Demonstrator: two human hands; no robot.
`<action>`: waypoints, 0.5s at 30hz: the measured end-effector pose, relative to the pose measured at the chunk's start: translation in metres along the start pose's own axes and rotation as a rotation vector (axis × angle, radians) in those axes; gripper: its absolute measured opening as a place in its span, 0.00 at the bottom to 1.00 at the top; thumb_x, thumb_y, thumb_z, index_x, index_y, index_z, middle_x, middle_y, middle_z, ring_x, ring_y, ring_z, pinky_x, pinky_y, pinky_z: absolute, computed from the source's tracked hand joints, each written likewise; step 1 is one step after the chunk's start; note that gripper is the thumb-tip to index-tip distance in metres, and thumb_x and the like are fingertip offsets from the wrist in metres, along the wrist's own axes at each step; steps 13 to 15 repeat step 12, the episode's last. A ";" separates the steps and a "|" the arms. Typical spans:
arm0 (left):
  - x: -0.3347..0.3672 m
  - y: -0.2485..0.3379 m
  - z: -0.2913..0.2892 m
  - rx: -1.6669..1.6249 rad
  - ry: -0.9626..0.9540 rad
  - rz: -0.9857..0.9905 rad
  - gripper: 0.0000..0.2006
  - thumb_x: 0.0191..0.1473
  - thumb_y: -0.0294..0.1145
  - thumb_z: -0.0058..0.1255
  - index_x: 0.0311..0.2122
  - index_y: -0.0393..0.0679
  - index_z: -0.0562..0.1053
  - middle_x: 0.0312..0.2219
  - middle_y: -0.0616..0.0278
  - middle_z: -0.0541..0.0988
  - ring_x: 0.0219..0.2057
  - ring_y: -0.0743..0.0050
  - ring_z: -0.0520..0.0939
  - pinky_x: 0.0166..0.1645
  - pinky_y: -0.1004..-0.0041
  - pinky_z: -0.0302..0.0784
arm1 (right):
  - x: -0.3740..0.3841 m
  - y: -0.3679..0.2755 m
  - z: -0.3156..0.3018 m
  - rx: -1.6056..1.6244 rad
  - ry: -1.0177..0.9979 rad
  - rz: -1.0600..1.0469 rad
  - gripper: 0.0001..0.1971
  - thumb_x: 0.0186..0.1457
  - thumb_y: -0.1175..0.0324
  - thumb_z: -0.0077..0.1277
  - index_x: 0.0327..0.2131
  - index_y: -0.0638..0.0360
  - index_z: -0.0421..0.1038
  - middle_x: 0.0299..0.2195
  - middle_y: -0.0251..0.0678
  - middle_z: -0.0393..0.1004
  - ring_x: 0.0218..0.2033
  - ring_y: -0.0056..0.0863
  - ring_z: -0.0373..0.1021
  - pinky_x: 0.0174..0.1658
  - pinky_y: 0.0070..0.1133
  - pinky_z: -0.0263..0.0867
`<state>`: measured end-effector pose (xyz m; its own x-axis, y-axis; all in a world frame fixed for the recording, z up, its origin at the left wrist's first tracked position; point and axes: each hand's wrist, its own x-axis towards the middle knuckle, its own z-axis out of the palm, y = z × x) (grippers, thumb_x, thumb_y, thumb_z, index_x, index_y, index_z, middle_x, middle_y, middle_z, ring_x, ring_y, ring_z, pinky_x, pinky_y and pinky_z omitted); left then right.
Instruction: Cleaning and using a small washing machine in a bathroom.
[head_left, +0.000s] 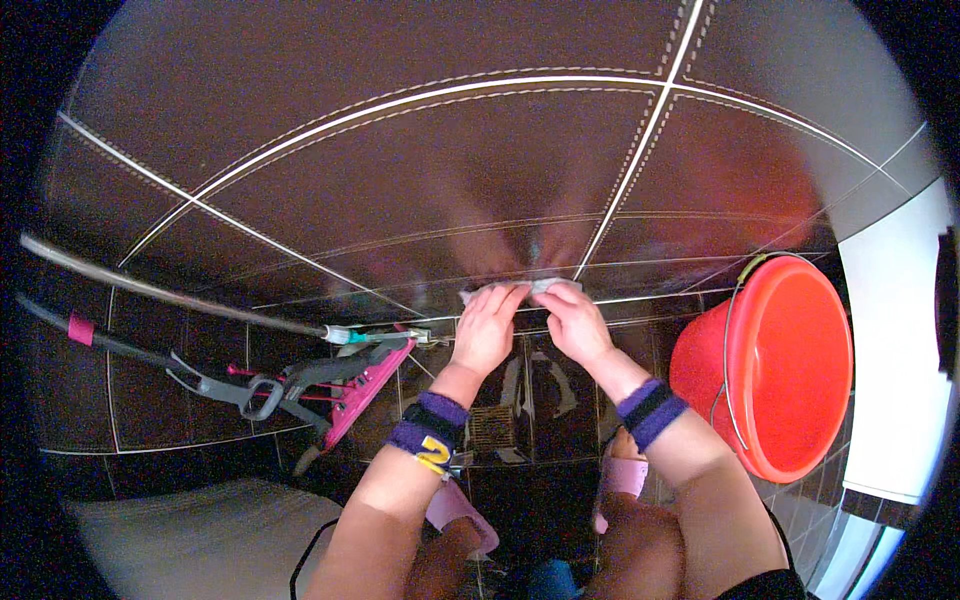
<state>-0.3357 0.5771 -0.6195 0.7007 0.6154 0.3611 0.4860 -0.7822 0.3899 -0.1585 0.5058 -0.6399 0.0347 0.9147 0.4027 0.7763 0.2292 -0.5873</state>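
Observation:
A whitish cloth is bunched at the foot of a dark, glossy tiled wall. My left hand holds the left part of it, fingers together and pointing at the wall. Just to the right, my right hand grips the other part, with thumb and fingers closed on it. Most of the cloth is hidden under my fingers. Both wrists wear purple bands with a dark strap.
At the right stands a red bucket with a wire handle, tilted in view. A mop with a pink frame and long poles lies at the left. A floor drain grate sits below my hands, near my pink slippers. A white fixture borders the far right.

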 end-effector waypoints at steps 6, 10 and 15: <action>-0.007 -0.009 0.028 0.105 -0.188 -0.046 0.27 0.45 0.19 0.47 0.55 0.46 0.68 0.43 0.56 0.74 0.46 0.54 0.75 0.53 0.59 0.71 | -0.012 0.015 0.014 0.022 -0.085 0.135 0.19 0.45 0.82 0.49 0.44 0.61 0.73 0.44 0.43 0.73 0.46 0.45 0.70 0.50 0.33 0.69; 0.031 0.044 -0.027 -0.019 0.044 0.121 0.28 0.44 0.20 0.49 0.55 0.42 0.67 0.47 0.52 0.73 0.48 0.50 0.75 0.54 0.60 0.70 | 0.005 -0.014 -0.047 0.161 0.176 0.075 0.21 0.47 0.82 0.47 0.47 0.61 0.71 0.45 0.43 0.74 0.47 0.42 0.71 0.51 0.30 0.68; 0.059 0.075 -0.056 0.052 0.175 0.192 0.32 0.44 0.22 0.50 0.59 0.44 0.64 0.48 0.52 0.72 0.49 0.52 0.74 0.55 0.63 0.69 | 0.021 -0.036 -0.082 0.124 0.367 0.026 0.21 0.47 0.82 0.47 0.47 0.60 0.71 0.44 0.44 0.74 0.46 0.43 0.71 0.50 0.29 0.69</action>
